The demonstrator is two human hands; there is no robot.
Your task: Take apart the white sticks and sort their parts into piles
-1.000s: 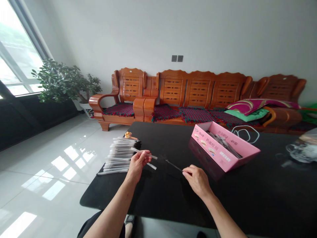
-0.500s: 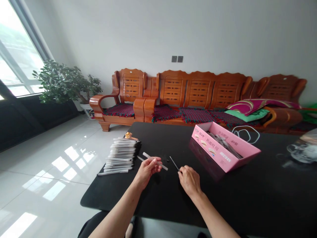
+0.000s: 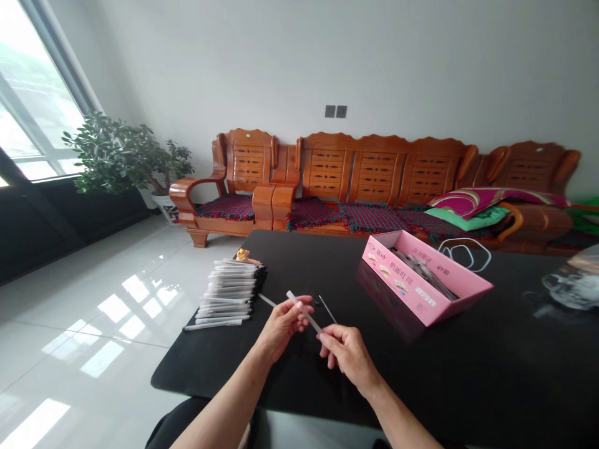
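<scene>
The left hand (image 3: 282, 321) grips a translucent white tube (image 3: 312, 322) between thumb and fingers; the right hand (image 3: 349, 352) pinches the tube's lower end. The tube slants across the gap between both hands, above the tabletop (image 3: 449, 374). Directly beyond the right hand's fingertips, a thin dark rod (image 3: 327, 308) points forward; whether the right hand retains it or it lies on the tabletop cannot be determined. A small black piece (image 3: 317, 303) is just beyond the left hand's fingertips. A loose pale tube (image 3: 267, 300) lies left of the left hand, partly hidden behind it.

The current unit is judged to be at an intermediate stage: tube, rod and black piece are separate.

Farther out and left of the left hand, a row of white tubes (image 3: 227, 290) lies side by side, with black ends visible along its right edge. Beyond and right of the right hand, a pink box (image 3: 397, 284) holds many dark slender pieces (image 3: 423, 268). Considerable repetition is therefore likely, but which group is finished and which is left cannot be established, nor can either be counted reliably
</scene>
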